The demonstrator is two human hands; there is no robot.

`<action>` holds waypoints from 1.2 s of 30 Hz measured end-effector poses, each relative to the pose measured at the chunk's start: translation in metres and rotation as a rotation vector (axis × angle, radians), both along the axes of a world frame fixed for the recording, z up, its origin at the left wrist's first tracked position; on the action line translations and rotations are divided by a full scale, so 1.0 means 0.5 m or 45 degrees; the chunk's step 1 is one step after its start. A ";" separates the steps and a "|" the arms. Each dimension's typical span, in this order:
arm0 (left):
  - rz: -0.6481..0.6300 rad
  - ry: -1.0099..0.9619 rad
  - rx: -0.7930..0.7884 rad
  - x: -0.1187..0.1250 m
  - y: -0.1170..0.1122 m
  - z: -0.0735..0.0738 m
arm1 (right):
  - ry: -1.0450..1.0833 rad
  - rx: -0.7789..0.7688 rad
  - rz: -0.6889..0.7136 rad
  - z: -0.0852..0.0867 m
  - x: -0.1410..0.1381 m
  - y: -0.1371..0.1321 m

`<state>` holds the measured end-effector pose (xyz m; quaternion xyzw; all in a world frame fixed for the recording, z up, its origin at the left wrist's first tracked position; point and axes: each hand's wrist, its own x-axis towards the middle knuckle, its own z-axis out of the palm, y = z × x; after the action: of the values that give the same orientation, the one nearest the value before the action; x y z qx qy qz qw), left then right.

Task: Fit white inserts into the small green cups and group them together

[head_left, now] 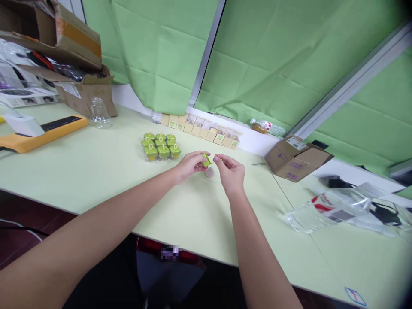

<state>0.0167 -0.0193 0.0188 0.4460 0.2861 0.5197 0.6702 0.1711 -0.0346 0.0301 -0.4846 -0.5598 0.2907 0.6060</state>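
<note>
Above the middle of the table, my left hand [189,166] is closed on a small green lid [206,160], held tilted. Close by on the right, my right hand [232,174] pinches with thumb and forefinger; what lies between the fingertips is too small to make out. A small pale pinkish round piece [209,172] shows just below the lid, between the hands. To the left of my hands, several small clear containers with green lids [160,146] stand in a tight block, with pale yellow loops on top.
Small cardboard boxes [199,128] line the table's back edge. A clear jar [99,113] and an orange power strip [48,133] lie left. At right are a carton [296,159], a bottle [268,127] and a plastic bag with a red label [334,206].
</note>
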 end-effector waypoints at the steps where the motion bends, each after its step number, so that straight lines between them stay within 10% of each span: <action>1: 0.006 0.020 0.009 -0.001 0.001 -0.001 | -0.013 0.007 0.008 -0.001 -0.001 -0.001; 36: 0.181 0.377 0.657 0.030 -0.002 -0.047 | -0.136 -0.018 -0.006 -0.032 -0.015 0.007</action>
<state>0.0318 -0.0203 -0.0049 0.6513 0.2697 0.5500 0.4478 0.1636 -0.0310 0.0139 -0.5052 -0.5881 0.2668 0.5725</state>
